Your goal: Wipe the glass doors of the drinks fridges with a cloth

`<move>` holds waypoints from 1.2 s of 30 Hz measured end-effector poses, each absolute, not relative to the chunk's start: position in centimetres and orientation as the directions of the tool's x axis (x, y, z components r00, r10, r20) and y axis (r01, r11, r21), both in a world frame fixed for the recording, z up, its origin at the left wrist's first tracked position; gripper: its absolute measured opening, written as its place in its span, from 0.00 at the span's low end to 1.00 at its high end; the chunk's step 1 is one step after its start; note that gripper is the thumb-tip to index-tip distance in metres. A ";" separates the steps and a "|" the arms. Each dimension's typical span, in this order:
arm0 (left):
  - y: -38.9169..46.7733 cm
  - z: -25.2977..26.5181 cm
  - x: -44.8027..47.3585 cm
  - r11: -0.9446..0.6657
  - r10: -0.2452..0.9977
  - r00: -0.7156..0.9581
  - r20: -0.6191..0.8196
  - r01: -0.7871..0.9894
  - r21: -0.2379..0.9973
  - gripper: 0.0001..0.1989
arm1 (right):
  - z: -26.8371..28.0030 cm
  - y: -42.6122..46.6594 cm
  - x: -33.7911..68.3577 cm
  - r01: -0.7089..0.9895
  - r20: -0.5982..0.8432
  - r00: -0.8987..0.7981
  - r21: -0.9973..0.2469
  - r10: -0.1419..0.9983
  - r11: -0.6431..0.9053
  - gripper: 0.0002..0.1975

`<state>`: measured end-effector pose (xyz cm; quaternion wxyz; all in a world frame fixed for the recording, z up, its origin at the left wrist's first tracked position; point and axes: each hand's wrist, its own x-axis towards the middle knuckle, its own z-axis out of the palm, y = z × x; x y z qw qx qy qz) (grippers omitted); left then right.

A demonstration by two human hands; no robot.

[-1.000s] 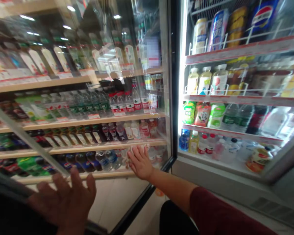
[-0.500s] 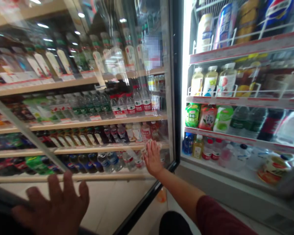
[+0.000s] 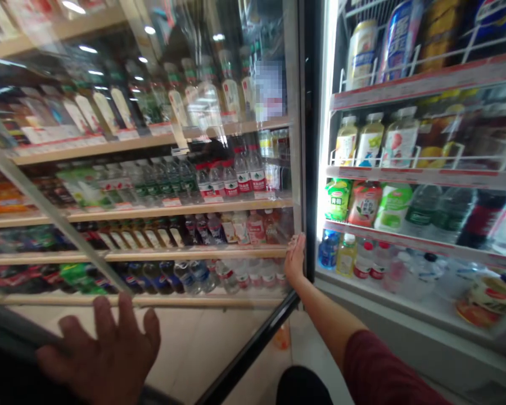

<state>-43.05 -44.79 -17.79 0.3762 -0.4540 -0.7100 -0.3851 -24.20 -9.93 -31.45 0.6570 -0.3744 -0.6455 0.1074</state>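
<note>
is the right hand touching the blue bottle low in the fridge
Apart: the head view shows the black door frame between the right hand and the blue bottle.

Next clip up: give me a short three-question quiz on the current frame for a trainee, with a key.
1. Where is the right hand?
A) Down on the floor
B) At the side of the black-framed glass door nearest the lit fridge
C) Inside the fridge

2. True or false: the left hand is gripping a drinks can.

3. Fill in the blank: seen through the glass, the wooden shelves hold rows of ____.

Key:
1. B
2. False; its fingers are spread, at the lower left of the picture.
3. bottles
</note>
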 end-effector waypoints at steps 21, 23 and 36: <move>-44.3 -18.7 -42.9 0.572 0.327 0.059 0.943 0.782 -0.248 0.44 | -16.0 -18.7 -30.4 0.438 0.900 -0.042 -0.373 0.433 0.818 0.34; -44.3 -19.0 -43.0 0.559 0.323 0.039 0.946 0.799 -0.224 0.43 | -14.6 -21.8 -31.5 0.435 0.920 -0.140 -0.275 0.366 0.857 0.35; -45.0 -18.8 -41.5 0.282 0.145 0.099 0.984 0.950 -0.137 0.37 | -11.1 -33.6 -36.0 0.267 0.896 -0.444 0.126 0.006 0.955 0.29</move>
